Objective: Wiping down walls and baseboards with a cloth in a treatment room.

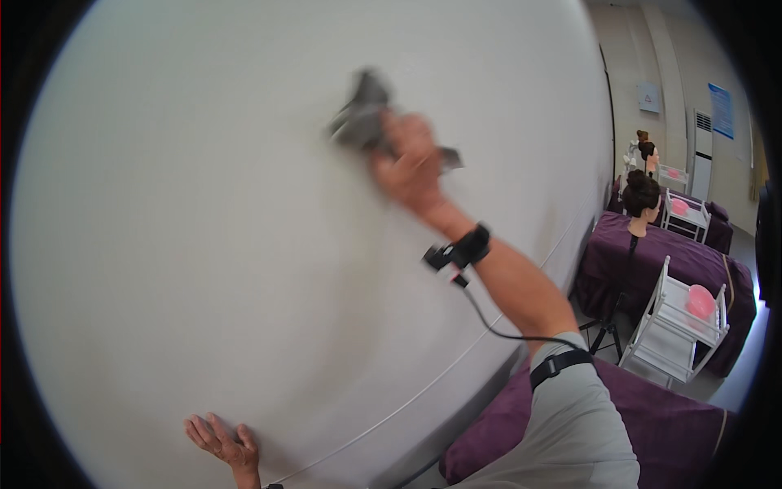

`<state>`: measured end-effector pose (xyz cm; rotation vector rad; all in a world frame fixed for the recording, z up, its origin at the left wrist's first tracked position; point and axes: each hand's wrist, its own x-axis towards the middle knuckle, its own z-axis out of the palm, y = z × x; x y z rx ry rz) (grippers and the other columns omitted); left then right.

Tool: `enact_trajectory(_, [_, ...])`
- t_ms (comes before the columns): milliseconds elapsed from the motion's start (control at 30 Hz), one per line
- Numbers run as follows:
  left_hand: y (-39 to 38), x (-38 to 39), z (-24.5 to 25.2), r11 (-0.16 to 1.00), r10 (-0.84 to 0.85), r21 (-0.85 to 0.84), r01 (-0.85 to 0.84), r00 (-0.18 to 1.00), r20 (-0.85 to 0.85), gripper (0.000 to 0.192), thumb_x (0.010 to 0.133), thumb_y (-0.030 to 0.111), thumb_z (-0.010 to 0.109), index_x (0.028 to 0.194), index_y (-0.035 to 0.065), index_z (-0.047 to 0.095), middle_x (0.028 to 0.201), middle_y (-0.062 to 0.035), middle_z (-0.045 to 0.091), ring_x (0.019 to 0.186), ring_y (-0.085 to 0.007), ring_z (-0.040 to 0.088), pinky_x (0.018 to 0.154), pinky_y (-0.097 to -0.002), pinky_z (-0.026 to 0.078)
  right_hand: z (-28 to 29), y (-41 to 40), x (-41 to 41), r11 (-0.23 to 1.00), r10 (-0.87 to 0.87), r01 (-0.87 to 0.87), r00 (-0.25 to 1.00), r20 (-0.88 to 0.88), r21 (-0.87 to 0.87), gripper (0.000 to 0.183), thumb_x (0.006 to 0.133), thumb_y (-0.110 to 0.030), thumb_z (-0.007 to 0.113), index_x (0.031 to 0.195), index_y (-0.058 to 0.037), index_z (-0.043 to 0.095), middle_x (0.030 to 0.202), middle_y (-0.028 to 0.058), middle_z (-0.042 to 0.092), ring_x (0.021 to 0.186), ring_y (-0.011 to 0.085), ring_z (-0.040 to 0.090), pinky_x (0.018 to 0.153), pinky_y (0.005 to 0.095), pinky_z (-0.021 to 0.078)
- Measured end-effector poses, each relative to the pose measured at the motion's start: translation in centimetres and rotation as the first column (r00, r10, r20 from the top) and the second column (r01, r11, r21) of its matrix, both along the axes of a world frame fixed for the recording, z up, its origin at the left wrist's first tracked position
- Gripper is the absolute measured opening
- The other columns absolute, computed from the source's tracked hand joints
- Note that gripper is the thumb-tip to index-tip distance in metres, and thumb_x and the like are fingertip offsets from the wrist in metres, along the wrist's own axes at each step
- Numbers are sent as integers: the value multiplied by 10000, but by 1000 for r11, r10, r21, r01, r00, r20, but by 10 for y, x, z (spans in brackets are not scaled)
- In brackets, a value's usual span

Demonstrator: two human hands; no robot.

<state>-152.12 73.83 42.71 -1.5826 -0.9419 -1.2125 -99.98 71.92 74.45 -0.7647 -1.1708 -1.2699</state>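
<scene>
A blurred grey cloth (pixel 365 113) is bunched in my right hand (pixel 410 156), one end sticking out beyond the palm. Hand and cloth are up at the pale wall (pixel 214 232), which fills most of the view. Around my right wrist is a black strap with a small device (pixel 455 253) and a cable running up the arm. Low on the left, my left hand (pixel 226 441) is at the same wall, fingers apart and holding nothing; whether the palm presses on it I cannot tell.
A thin white cable (pixel 415 400) runs along the lower wall. Beds with purple covers (pixel 660 409) stand to the right. Beyond are a mannequin head (pixel 641 198) on a tripod (pixel 605 333) and a white trolley (pixel 657 345) bearing a pink bowl (pixel 700 302).
</scene>
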Motion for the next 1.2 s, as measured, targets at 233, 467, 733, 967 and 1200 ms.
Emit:
enact_trajectory(233, [-8, 2, 6, 999, -17, -52, 17, 1000, -1, 538, 1000, 312, 548, 1428, -8, 492, 1552, -240, 346, 1465, -474, 258, 1157, -646, 271, -174, -42, -75, 894, 302, -96, 850, 432, -437, 460, 731, -38, 719, 1176, -151, 690, 1042, 126, 610, 880, 306, 598, 720, 394, 482])
enact_trajectory(467, [-26, -2, 9, 983, -12, -181, 11, 1000, -7, 587, 902, 187, 631, 1435, -3, 474, 1554, -261, 315, 1456, -508, 249, 1145, -666, 265, -273, -47, 49, 870, 87, -174, 975, -203, -461, 592, 673, -3, 722, 1255, -32, 618, 1058, 192, 623, 982, 395, 583, 813, 460, 508])
enact_trajectory(733, [-17, 4, 13, 989, -53, -140, 54, 998, 16, 616, 862, 175, 659, 1421, -3, 471, 1540, -268, 315, 1450, -520, 237, 1154, -677, 241, -162, -14, 240, 852, 341, -506, 340, -876, 136, 373, 847, -117, 689, 1179, 35, 610, 1046, 132, 677, 953, 223, 631, 854, 370, 514])
enact_trajectory(967, [-33, -7, 20, 984, -108, -140, 111, 994, 28, 655, 752, 216, 802, 1338, 38, 572, 1488, -245, 402, 1428, -474, 301, 1158, -651, 247, 0, -19, 40, 932, 211, -341, 789, -578, -125, 475, 849, -133, 698, 1293, -2, 596, 1153, 196, 665, 1037, 350, 640, 926, 403, 489])
enact_trajectory(1200, [-75, -11, 52, 915, -229, -317, 250, 968, 104, 610, 719, 135, 828, 1281, 31, 616, 1397, -211, 497, 1373, -430, 398, 1110, -592, 341, -4, -16, -198, 951, 261, -251, 965, 32, -182, 559, 739, -4, 695, 1291, -14, 606, 965, 179, 573, 930, 368, 559, 811, 445, 471])
